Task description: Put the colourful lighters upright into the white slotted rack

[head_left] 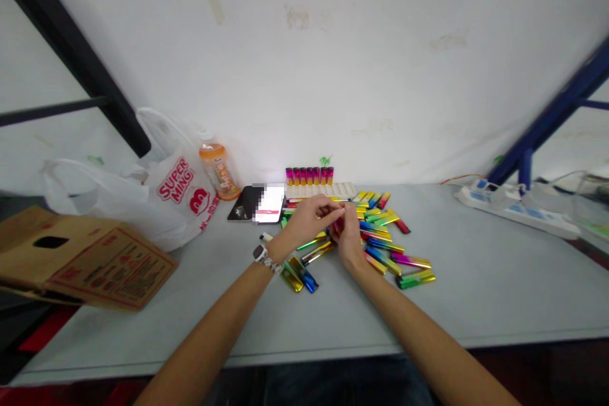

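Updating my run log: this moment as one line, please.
left hand: meets right hand at partly hidden pink piece | shiny coloured pieces: scattered | upright row: on white rack

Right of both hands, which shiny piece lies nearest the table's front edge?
The green-yellow piece, in front of the magenta-yellow one; the others there lie farther back.

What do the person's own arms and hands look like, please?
Both the left hand and right hand are ungloved, and no sleeve shows on either forearm. The left wrist wears a watch with a dark face and a silver-coloured band; nothing worn shows on the right wrist.
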The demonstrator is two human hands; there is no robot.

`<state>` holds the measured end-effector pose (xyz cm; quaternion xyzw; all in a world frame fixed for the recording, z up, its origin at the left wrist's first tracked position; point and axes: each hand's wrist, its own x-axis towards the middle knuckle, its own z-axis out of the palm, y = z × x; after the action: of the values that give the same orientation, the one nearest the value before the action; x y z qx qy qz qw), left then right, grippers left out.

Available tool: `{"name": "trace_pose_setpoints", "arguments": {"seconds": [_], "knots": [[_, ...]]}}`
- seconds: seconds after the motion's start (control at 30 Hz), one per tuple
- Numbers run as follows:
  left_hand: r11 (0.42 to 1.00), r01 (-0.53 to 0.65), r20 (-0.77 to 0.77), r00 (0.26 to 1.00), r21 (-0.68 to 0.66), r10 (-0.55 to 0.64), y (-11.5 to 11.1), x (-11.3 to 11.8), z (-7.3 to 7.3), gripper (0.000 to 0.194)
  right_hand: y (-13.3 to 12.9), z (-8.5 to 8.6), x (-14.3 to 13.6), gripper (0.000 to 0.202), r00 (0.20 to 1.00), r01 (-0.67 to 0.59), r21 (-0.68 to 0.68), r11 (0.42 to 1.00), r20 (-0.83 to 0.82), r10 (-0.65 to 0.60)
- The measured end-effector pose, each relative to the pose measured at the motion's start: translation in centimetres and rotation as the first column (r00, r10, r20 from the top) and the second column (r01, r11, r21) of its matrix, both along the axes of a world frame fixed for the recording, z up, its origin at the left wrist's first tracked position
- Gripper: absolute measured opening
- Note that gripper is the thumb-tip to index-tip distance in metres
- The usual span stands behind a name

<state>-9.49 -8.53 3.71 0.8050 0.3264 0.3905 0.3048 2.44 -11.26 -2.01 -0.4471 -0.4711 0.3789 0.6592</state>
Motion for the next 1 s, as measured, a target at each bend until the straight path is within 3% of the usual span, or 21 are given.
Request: {"name": "trace_pose_setpoints", "arguments": {"seconds": [0.13, 0.27, 0.4, 0.5, 0.6, 0.73, 0.87, 1.0], "knots": [[0.982, 0.180, -0.059, 0.981, -0.062, -0.183, 1.2, 0.4, 2.0, 0.015, 0.2, 1.0, 0.5, 0.042, 0.990, -0.036, -0.072, 0.997, -0.140, 0.026], [0.977, 0.208, -0.138, 0.968, -0.042, -0.212, 3.3, 0.9, 4.5, 0.017, 0.5, 2.0, 1.6, 0.039, 0.993, 0.082, -0.011, 0.997, -0.085, -0.083], [0.989, 0.035, -0.262, 0.965, 0.143, 0.004, 6.9, 1.9, 7.6, 0.017, 0.1, 3.1, 3.3, 0.035, 0.955, 0.296, 0.107, 0.949, 0.002, -0.298], [0.957, -0.002, -0.420, 0.898, 0.290, 0.129, 9.9, 3.2, 9.0, 0.016, -0.8, 3.3, 4.5, 0.030, 0.945, 0.320, 0.137, 0.938, 0.025, -0.326], [0.935, 0.009, -0.563, 0.800, 0.355, 0.207, 12.7, 4.9, 8.7, 0.016, -1.5, 3.1, 5.2, 0.027, 0.954, 0.286, 0.136, 0.949, 0.050, -0.295], [0.925, -0.014, -0.673, 0.683, 0.379, 0.286, 15.6, 6.8, 6.7, 0.017, -1.7, 2.9, 5.8, 0.025, 0.952, 0.274, 0.152, 0.950, 0.095, -0.290], [0.926, -0.015, -0.694, 0.657, 0.378, 0.294, 17.3, 7.6, 5.2, 0.019, -1.4, 3.3, 6.5, 0.027, 0.956, 0.256, 0.156, 0.954, 0.107, -0.274], [0.934, -0.002, -0.704, 0.657, 0.357, 0.271, 17.6, 7.8, 4.9, 0.017, -1.2, 3.3, 7.6, 0.029, 0.959, 0.242, 0.149, 0.959, 0.111, -0.259]]}}
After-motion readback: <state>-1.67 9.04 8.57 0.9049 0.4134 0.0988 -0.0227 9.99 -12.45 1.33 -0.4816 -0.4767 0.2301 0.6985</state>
